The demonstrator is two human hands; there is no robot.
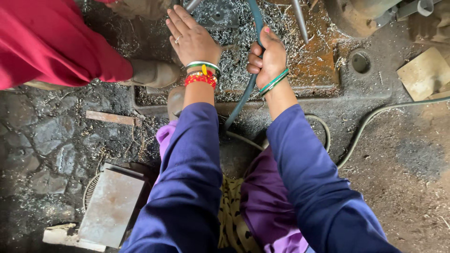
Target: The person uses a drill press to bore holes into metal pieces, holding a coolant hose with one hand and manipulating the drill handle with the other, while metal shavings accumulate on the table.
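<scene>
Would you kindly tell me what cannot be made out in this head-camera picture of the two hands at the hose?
- Head view: what the left hand presses on is hidden beneath its palm.
- The hose top end is cut off by the upper edge.
- The right hand fingers cover part of it.
- The person in red is cut off at the left edge.

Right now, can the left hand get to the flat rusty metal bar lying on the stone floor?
Probably yes: the left hand is open and holds nothing, and bare floor lies between it and the flat rusty metal bar.

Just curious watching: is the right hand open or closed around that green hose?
Closed: the right hand has its fingers curled around the green hose.
</scene>
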